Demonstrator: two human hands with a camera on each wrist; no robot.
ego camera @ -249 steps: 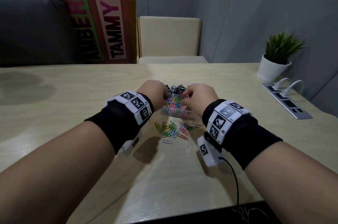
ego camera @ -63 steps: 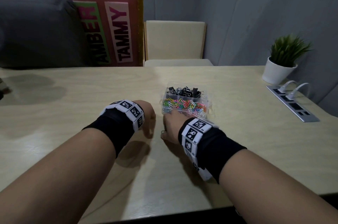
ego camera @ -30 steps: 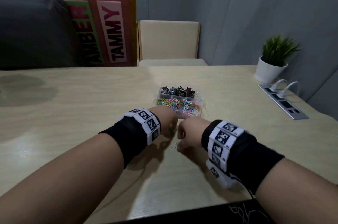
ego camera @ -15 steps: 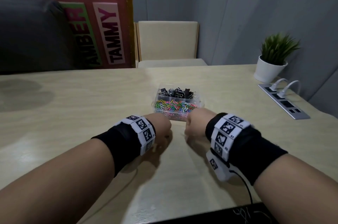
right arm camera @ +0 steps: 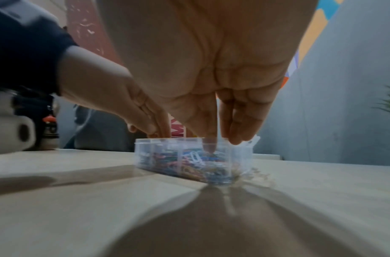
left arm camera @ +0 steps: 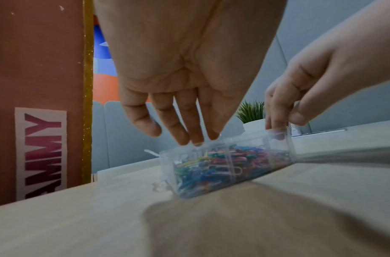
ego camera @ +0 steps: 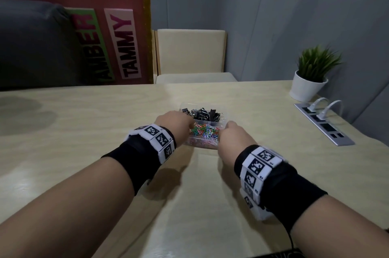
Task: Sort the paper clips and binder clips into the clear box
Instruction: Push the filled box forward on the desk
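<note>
The clear box [ego camera: 223, 123] rests on the table [ego camera: 84, 122], near its middle. The far compartment holds black binder clips [ego camera: 203, 114]. The near compartment holds coloured paper clips [ego camera: 205, 132].

The left hand [ego camera: 173, 124] is positioned over the left end of the box. Its fingers [left arm camera: 178, 125] point down, extended and set slightly apart, with the tips at the box's rim. The wrist views suggest no clip between them, though the fingertips are partly blurred.

The right hand [ego camera: 230, 138] is positioned over the right end of the box. Its fingers [right arm camera: 208, 125] point down and lie close together. One fingertip reaches into the near compartment and touches the paper clips. No object is gripped.

Both wrists carry black bands with white marker tiles. A potted plant [ego camera: 311, 76] stands at the far right of the table. A power strip [ego camera: 324, 125] lies just near of it. A chair [ego camera: 191, 55] stands beyond the far edge.
</note>
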